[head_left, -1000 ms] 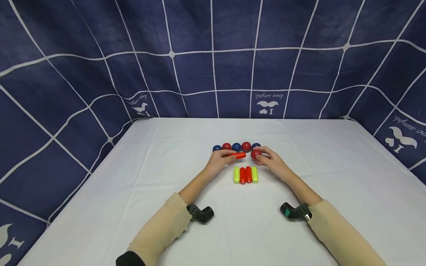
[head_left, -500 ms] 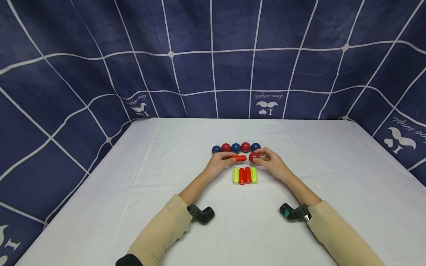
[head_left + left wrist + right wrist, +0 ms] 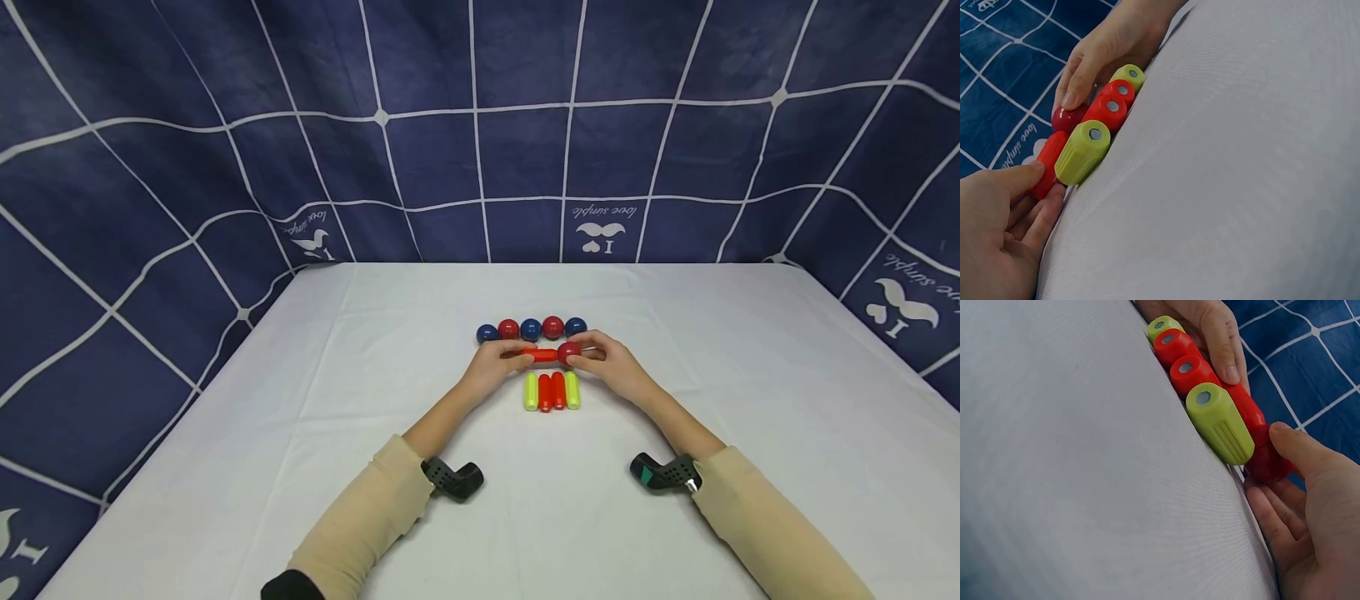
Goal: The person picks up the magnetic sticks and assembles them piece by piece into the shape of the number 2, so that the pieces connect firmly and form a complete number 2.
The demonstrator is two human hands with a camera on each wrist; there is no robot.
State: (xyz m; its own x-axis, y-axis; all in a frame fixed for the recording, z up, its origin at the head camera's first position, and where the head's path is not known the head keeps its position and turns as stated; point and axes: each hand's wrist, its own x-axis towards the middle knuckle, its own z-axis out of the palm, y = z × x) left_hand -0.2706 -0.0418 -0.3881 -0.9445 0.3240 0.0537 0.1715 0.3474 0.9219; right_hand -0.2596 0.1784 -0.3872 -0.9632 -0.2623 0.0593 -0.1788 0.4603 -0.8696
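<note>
My left hand [image 3: 491, 367] pinches a red rod [image 3: 543, 355], which lies sideways between thumb and fingers. In my right hand [image 3: 611, 364] a glossy red ball [image 3: 567, 353] is held between thumb and fingertips. The rod's right end meets the ball, as the right wrist view also shows with the ball [image 3: 1267, 461] against the rod [image 3: 1244, 406]. Just nearer to me, two yellow-green rods [image 3: 531, 392] flank two red rods [image 3: 545, 393], side by side. Grey discs show in their near ends in the left wrist view.
Behind the hands, a row of blue balls [image 3: 531, 330] and red balls [image 3: 552, 327] alternates on the white cloth-covered table [image 3: 420, 300]. A dark blue curtain [image 3: 525, 150] with white lines hangs beyond the table's far edge and along the sides.
My right hand has brought the red ball leftward until it touches the end of the red rod. The rod has turned level in my left hand. Both hands have kept their hold.
</note>
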